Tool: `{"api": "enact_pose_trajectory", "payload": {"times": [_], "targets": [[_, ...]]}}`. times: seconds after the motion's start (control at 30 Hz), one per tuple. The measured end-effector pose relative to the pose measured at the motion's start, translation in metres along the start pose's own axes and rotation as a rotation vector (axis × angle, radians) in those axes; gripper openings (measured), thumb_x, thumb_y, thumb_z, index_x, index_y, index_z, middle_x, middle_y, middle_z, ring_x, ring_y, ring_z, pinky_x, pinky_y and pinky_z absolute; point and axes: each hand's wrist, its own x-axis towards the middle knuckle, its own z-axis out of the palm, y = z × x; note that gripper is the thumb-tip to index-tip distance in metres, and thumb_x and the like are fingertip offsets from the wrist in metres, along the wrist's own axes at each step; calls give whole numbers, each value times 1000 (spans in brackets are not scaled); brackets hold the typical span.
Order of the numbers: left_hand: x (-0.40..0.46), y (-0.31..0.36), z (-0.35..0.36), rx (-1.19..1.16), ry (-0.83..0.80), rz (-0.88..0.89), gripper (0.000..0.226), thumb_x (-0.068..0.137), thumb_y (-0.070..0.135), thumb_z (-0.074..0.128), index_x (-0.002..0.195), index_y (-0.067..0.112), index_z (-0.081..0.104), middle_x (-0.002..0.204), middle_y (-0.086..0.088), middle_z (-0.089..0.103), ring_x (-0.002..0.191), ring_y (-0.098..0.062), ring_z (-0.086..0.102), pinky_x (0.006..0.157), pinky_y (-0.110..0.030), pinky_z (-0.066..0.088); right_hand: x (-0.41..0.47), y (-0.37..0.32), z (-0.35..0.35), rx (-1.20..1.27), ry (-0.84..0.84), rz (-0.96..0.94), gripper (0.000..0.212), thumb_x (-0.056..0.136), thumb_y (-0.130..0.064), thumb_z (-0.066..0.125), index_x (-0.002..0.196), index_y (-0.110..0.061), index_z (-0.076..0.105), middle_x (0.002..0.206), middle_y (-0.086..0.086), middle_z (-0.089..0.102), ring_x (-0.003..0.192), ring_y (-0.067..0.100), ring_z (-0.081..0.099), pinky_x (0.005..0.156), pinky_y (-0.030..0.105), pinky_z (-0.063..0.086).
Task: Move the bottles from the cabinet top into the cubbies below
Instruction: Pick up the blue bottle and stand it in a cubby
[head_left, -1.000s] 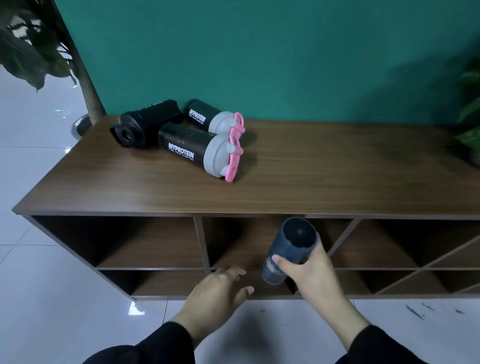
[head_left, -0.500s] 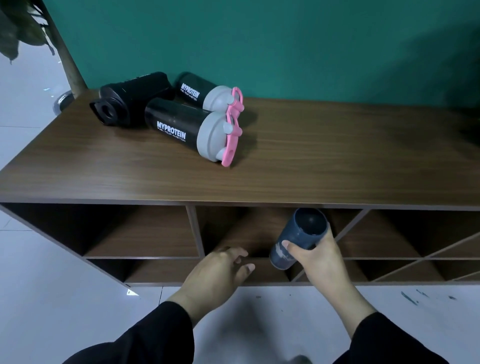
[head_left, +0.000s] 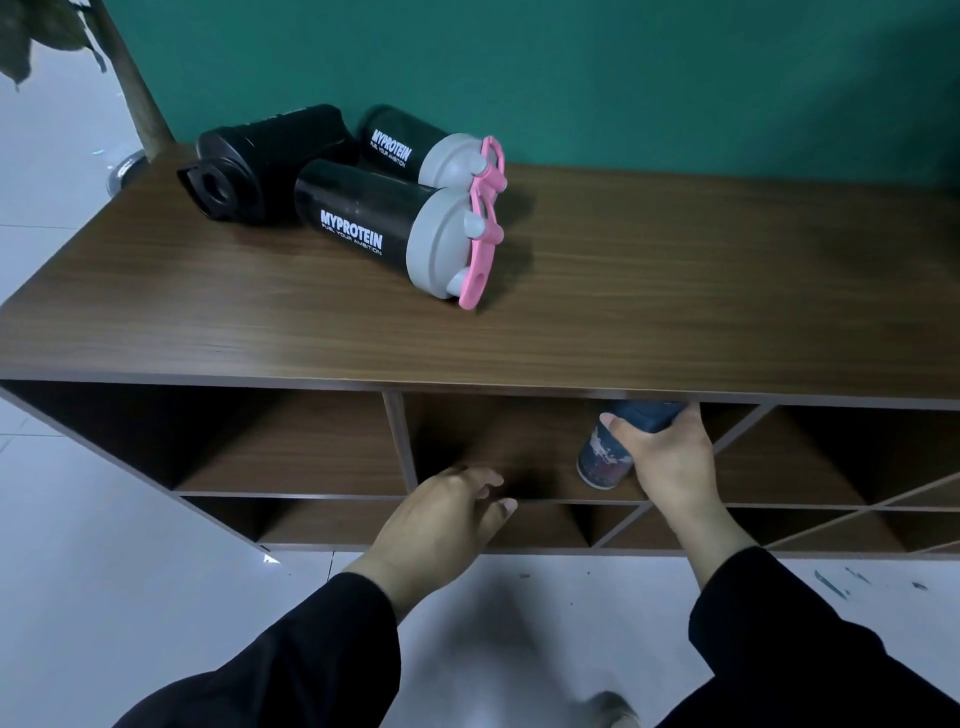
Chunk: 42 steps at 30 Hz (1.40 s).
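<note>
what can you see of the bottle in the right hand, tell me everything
The dark blue bottle is a smooth, plastic-looking cylinder with a mottled blue, white and reddish print around its lower end. The right hand grips it around the upper body, thumb across the front. It is tilted, upper end leaning right and hidden under the cabinet top's front edge, lower end just at the shelf of the upper middle cubby. Whether it touches the shelf is unclear.

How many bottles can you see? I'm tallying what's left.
4: three lie on the cabinet top, black, rear, front; one in the right hand, entering a cubby.
</note>
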Motion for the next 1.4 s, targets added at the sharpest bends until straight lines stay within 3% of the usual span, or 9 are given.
{"api": "enact_pose_trajectory", "payload": {"times": [0.3, 0.5, 0.93, 1.13, 1.4], "targets": [[5, -2, -1, -20, 23, -10, 43, 95, 49, 57, 132, 28, 62, 127, 6, 67, 114, -8, 63, 97, -31, 53, 8, 6, 7, -9, 27, 43, 78, 71, -41, 88, 134, -16, 48, 125, 4, 64, 119, 26, 61, 93, 35, 51], [6, -2, -2, -15, 17, -4, 44, 96, 51, 55, 134, 30, 60, 127, 7, 67, 115, -7, 63, 96, -29, 53, 12, 10, 6, 34, 24, 59, 74, 73, -40, 86, 133, -18, 48, 116, -4, 59, 118, 23, 60, 93, 36, 51], [4, -1, -2, -8, 30, 0, 44, 96, 49, 56, 134, 28, 60, 128, 5, 67, 115, -8, 63, 95, -27, 52, 17, 16, 9, 139, -53, 56, 65, 78, -23, 83, 131, -19, 46, 117, -3, 60, 108, 17, 59, 96, 37, 50], [5, -3, -2, -9, 32, 4, 44, 96, 50, 55, 134, 28, 60, 127, 5, 67, 114, -8, 63, 94, -28, 53, 15, 12, 4, 132, -67, 63, 56, 83, -16, 76, 131, -17, 47, 113, -2, 59, 104, 16, 57, 86, 32, 45], [3, -3, -5, 8, 24, 6, 44, 96, 48, 56, 134, 26, 61, 127, 3, 67, 114, -10, 65, 94, -30, 54, 16, 22, 2, 111, -149, 106, 57, 82, -23, 80, 128, -23, 47, 121, 3, 65, 113, 23, 63, 93, 36, 50]]}}
